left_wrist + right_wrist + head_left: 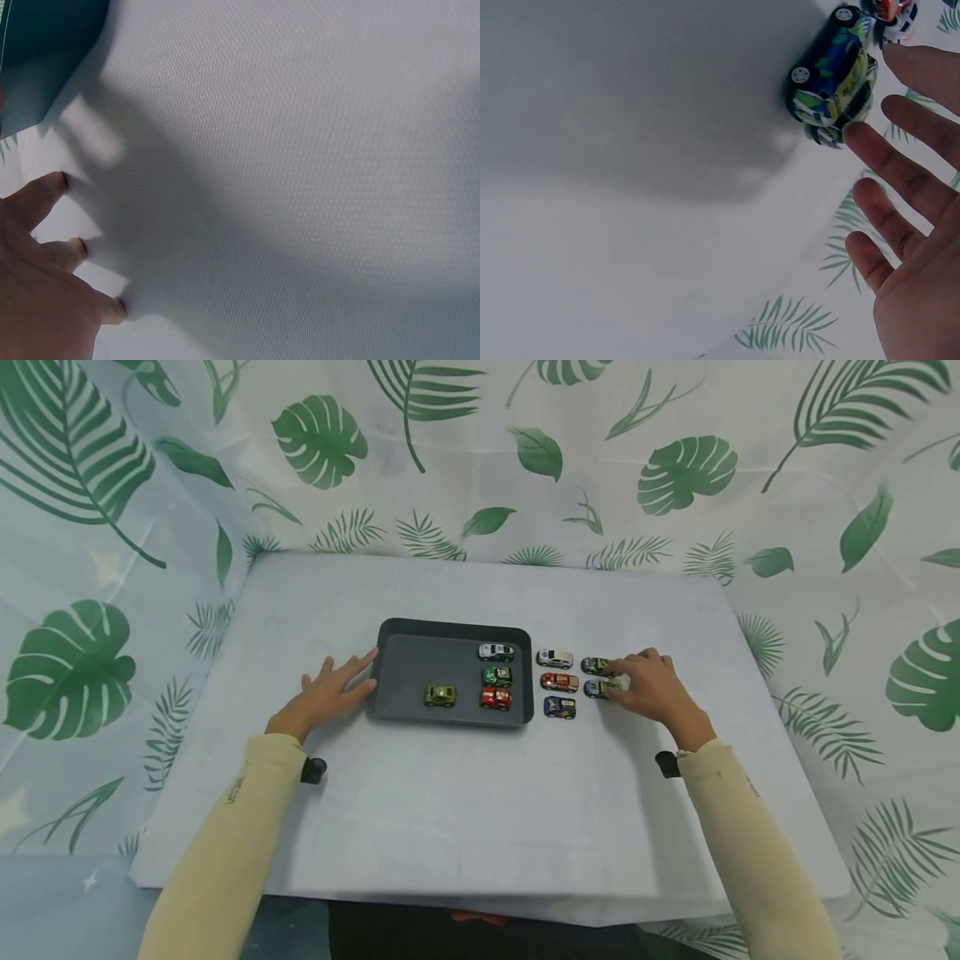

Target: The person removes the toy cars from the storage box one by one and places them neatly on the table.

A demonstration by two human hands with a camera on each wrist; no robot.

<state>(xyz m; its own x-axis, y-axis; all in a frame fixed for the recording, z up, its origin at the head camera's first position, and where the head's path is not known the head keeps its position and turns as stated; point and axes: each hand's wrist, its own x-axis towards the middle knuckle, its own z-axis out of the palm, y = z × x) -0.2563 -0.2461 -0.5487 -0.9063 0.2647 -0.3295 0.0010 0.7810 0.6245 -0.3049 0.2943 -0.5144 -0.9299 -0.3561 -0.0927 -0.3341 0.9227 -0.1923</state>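
My left hand [322, 697] is spread at the left rim of a dark grey tray [405, 712], thumb and index fingertip right at its edge. Its other fingertips rest on the table in the left wrist view. To the right of the tray, my right hand [654, 691] reaches two toy cars with its fingertips. One is a blue-green toy car [832, 71]; behind it sits a dark green toy car [596, 666], partly covered by my fingers. In the right wrist view the fingers look extended, not wrapped round either car.
Inside the tray stand a white car [496, 652], a green car [497, 677], a red car [496, 697] and an olive car [440, 695]. Between tray and right hand, a white car [555, 658], an orange car [559, 682] and a blue car [559, 707] form a column on the white table [480, 818].
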